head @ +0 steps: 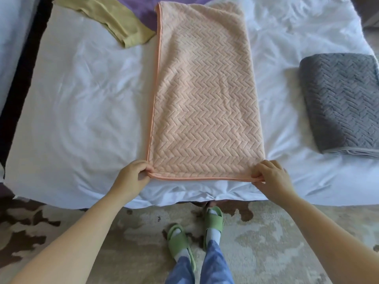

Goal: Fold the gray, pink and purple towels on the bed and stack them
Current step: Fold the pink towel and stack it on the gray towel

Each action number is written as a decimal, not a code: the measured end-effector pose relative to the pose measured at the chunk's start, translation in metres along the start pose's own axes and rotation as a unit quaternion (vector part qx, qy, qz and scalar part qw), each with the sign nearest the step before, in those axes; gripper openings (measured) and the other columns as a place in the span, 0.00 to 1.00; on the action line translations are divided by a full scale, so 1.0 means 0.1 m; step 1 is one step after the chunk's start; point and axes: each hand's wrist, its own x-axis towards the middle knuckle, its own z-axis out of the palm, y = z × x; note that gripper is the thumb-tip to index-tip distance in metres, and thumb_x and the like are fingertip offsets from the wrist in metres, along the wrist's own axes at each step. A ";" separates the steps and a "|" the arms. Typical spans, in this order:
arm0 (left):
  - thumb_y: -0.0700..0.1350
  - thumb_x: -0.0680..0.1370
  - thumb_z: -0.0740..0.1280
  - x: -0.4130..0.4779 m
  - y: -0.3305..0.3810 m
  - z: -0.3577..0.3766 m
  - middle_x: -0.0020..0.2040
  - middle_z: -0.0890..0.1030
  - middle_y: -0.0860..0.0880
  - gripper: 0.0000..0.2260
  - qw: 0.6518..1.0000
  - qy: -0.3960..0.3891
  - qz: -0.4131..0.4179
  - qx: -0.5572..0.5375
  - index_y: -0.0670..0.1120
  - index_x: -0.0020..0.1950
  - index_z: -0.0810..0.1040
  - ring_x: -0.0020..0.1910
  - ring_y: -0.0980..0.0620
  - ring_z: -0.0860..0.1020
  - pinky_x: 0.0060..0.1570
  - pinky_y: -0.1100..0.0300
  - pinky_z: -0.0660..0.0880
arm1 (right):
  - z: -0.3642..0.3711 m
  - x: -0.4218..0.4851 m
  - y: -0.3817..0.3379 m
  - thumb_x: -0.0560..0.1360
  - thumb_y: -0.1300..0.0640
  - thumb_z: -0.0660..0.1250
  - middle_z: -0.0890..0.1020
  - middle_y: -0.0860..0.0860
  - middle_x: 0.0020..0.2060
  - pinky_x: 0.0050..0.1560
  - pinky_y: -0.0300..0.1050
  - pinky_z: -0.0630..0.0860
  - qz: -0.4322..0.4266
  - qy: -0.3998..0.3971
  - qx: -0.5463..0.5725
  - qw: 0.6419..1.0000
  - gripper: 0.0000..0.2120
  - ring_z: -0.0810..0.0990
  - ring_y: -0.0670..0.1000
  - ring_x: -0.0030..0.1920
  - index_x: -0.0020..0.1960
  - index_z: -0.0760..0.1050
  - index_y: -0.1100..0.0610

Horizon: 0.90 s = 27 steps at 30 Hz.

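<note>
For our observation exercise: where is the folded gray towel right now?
In the head view, the gray towel lies folded at the right side of the white bed, apart from the pink towel spread in the middle.

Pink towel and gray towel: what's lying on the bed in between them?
Nothing but wrinkled white bed sheet lies between the pink towel and the folded gray towel. The head view shows that stretch bare.
</note>
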 end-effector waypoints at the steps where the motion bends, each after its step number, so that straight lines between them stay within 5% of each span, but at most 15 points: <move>1: 0.33 0.70 0.68 0.01 0.04 -0.06 0.51 0.79 0.54 0.11 0.998 -0.030 0.011 0.045 0.47 0.46 0.83 0.56 0.49 0.76 0.56 0.69 0.66 | -0.05 0.01 -0.01 0.67 0.55 0.74 0.79 0.48 0.48 0.55 0.49 0.67 -0.010 -0.020 -0.033 0.999 0.09 0.73 0.56 0.57 0.46 0.79 0.52; 3: 0.47 0.67 0.66 0.06 0.16 -0.18 0.51 0.77 0.60 0.10 0.986 -0.037 0.008 0.161 0.56 0.45 0.83 0.57 0.49 0.73 0.58 0.59 0.64 | -0.19 0.05 -0.04 0.69 0.44 0.69 0.76 0.46 0.48 0.55 0.47 0.63 -0.025 -0.001 -0.044 0.999 0.13 0.71 0.52 0.56 0.50 0.77 0.48; 5: 0.51 0.65 0.65 0.18 0.37 -0.21 0.50 0.77 0.58 0.09 0.977 0.074 0.017 0.200 0.57 0.43 0.81 0.55 0.47 0.73 0.55 0.53 0.64 | -0.29 0.20 -0.23 0.71 0.38 0.60 0.76 0.47 0.48 0.54 0.48 0.64 -0.004 0.104 0.040 0.994 0.19 0.70 0.51 0.54 0.55 0.75 0.49; 8: 0.50 0.71 0.65 0.55 0.81 0.06 0.57 0.79 0.48 0.13 0.946 0.210 0.124 0.213 0.51 0.54 0.81 0.56 0.42 0.76 0.55 0.50 0.68 | -0.24 0.68 -0.64 0.79 0.40 0.51 0.70 0.50 0.69 0.71 0.51 0.56 0.007 0.174 0.106 0.979 0.26 0.62 0.52 0.71 0.72 0.64 0.51; 11: 0.55 0.79 0.55 0.86 0.85 0.51 0.77 0.60 0.47 0.24 0.949 0.127 0.090 0.273 0.53 0.75 0.63 0.76 0.43 0.58 0.73 0.45 0.55 | 0.08 1.00 -0.76 0.80 0.38 0.40 0.40 0.43 0.76 0.75 0.46 0.36 0.002 0.077 0.021 0.997 0.30 0.35 0.47 0.76 0.78 0.39 0.48; 13: 0.59 0.80 0.45 0.86 0.55 0.72 0.79 0.45 0.51 0.26 0.936 0.074 0.042 0.341 0.56 0.78 0.47 0.78 0.46 0.46 0.75 0.45 0.45 | 0.31 0.97 -0.57 0.78 0.35 0.36 0.35 0.43 0.76 0.75 0.46 0.34 0.020 0.047 -0.037 0.998 0.32 0.32 0.46 0.75 0.76 0.32 0.47; 20: 0.60 0.81 0.42 0.44 0.13 0.54 0.78 0.56 0.48 0.27 0.929 0.093 0.018 0.358 0.51 0.77 0.60 0.77 0.47 0.52 0.73 0.45 0.47 | 0.16 0.76 -0.17 0.75 0.34 0.32 0.40 0.45 0.77 0.74 0.46 0.30 0.104 0.073 -0.026 0.992 0.33 0.34 0.45 0.75 0.76 0.34 0.48; 25: 0.57 0.79 0.51 1.39 0.92 0.40 0.77 0.60 0.48 0.25 0.940 0.174 0.066 0.286 0.51 0.75 0.63 0.77 0.45 0.56 0.74 0.44 0.50 | -0.19 1.61 -0.45 0.79 0.37 0.36 0.39 0.42 0.75 0.74 0.46 0.33 -0.002 0.104 0.006 0.995 0.30 0.33 0.45 0.75 0.77 0.38 0.48; 27: 0.59 0.79 0.46 1.77 1.01 0.48 0.79 0.52 0.50 0.26 0.945 0.138 0.035 0.295 0.54 0.77 0.55 0.78 0.48 0.49 0.75 0.46 0.46 | -0.16 1.90 -0.46 0.78 0.36 0.35 0.37 0.42 0.75 0.74 0.46 0.33 -0.016 0.076 0.016 0.997 0.31 0.31 0.44 0.74 0.77 0.35 0.47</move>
